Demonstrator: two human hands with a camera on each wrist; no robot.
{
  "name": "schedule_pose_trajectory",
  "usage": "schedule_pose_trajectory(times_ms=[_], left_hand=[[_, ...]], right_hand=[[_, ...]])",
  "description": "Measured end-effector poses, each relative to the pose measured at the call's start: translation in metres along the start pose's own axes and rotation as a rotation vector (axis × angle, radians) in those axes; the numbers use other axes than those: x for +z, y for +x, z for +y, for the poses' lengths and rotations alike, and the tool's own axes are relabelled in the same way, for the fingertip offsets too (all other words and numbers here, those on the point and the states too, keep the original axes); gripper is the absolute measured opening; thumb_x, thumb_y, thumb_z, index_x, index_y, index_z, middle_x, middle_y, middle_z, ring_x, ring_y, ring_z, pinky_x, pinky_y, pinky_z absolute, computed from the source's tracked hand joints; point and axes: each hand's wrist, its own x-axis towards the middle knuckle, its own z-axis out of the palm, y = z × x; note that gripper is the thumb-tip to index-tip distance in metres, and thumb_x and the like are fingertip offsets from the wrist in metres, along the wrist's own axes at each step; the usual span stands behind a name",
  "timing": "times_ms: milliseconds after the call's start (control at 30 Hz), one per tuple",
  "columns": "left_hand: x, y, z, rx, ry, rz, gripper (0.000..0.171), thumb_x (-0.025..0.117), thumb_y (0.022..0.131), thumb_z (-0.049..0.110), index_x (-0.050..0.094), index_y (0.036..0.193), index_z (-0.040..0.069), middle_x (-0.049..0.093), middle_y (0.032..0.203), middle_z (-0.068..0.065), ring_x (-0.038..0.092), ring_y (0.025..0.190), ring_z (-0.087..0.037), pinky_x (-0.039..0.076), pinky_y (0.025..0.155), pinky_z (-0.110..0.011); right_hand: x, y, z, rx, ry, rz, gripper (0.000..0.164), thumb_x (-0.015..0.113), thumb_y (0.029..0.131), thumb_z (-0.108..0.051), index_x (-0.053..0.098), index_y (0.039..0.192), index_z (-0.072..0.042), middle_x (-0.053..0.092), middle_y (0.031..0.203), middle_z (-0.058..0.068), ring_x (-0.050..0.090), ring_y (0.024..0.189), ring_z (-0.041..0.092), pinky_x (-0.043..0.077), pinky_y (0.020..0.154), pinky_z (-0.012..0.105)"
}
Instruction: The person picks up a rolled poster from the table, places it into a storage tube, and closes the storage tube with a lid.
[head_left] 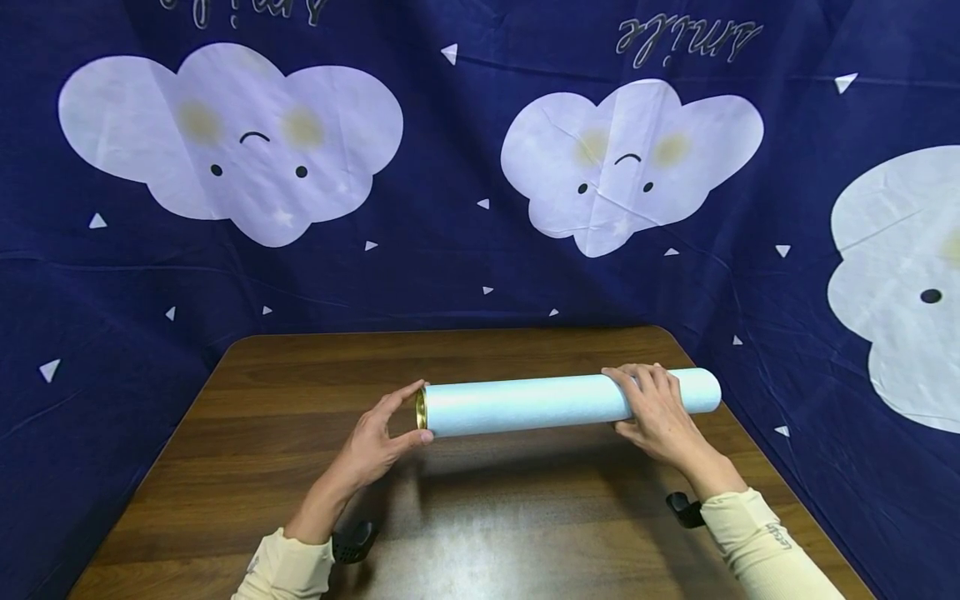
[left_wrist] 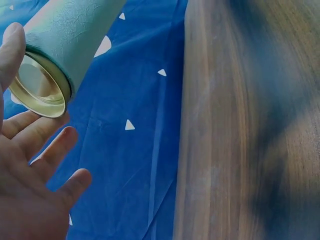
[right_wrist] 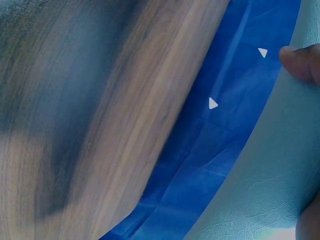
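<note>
A long pale blue cylindrical tube (head_left: 525, 405) is held nearly level above the table, its shadow falling on the wood below. Its left end has a gold metal cap (left_wrist: 42, 87) with a recessed face. My left hand (head_left: 370, 447) holds that end between thumb and fingertips, right at the gold rim. Toward the tube's right end, my right hand (head_left: 658, 417) grips it with the fingers over the top and the thumb on the near side. In the right wrist view the tube's smooth side (right_wrist: 260, 165) fills the right part, with the thumb against it.
A brown wooden table (head_left: 315, 367) lies under the hands, with its far corners rounded. Behind and beside it hangs a dark blue cloth (head_left: 450, 167) printed with white clouds and small triangles. A black wrist device (head_left: 354, 542) is below the left wrist, another (head_left: 684, 510) below the right.
</note>
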Motion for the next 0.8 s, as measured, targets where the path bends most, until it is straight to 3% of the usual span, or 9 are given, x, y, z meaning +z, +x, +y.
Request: schedule_pose_trajectory(times_ms=[400, 800], left_hand=[[0.0042, 0.002, -0.0008, 0.052, -0.005, -0.011, 0.077, 0.077, 0.071, 0.03, 0.045, 0.14, 0.019, 0.055, 0.136, -0.01, 0.045, 0.132, -0.033, 0.036, 0.105, -0.057], [0.0063, 0.0044, -0.0023, 0.09, 0.065, -0.038, 0.08, 0.076, 0.072, 0.032, 0.041, 0.143, 0.021, 0.055, 0.136, -0.01, 0.048, 0.128, -0.036, 0.038, 0.103, -0.059]], right_hand=[[-0.0022, -0.0007, 0.0035, -0.027, -0.042, 0.011, 0.09, 0.09, 0.053, -0.014, 0.047, 0.132, -0.018, 0.051, 0.12, 0.016, 0.043, 0.111, 0.044, 0.029, 0.094, 0.063], [-0.003, -0.0019, 0.0054, -0.044, -0.046, 0.028, 0.092, 0.091, 0.05, -0.014, 0.049, 0.132, -0.018, 0.052, 0.119, 0.016, 0.043, 0.111, 0.043, 0.029, 0.095, 0.062]])
